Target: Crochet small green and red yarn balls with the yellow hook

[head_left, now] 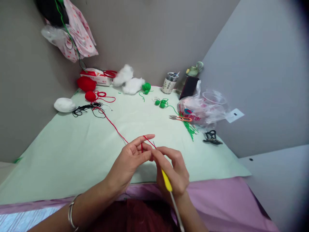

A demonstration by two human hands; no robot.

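The left hand (127, 159) is closed at the thumb and the fingers facing it, pinching beside the hook's tip, while its index finger reaches out nearly straight with red yarn (117, 131) crossing it; whatever sits inside the pinch is too hidden to tell. The right hand (175, 170) is closed round the yellow-handled hook (166, 180), thumb and index finger near its front, the grip showing below those fingers and the metal tip just beyond them, close to the red strand off the left index finger. For clean work here, that index finger is best held raised, so the strand runs lightly taut to the tip; a slack strand would probably slip past the hook, and an overtight one would make it drag. The pinch should sit close to the tip, firm but not crushing, and small turns of the right wrist should serve better than big pulls. The yarn runs from beyond the left fingertips, off to their left, near the small red ball (90, 96), with black yarn (83, 110) tangled close by; a gentle draw seems wise, since a snag there could jerk the tension. The orange-handled snips (185, 119) lie beyond the right fingers, well apart from the strand.
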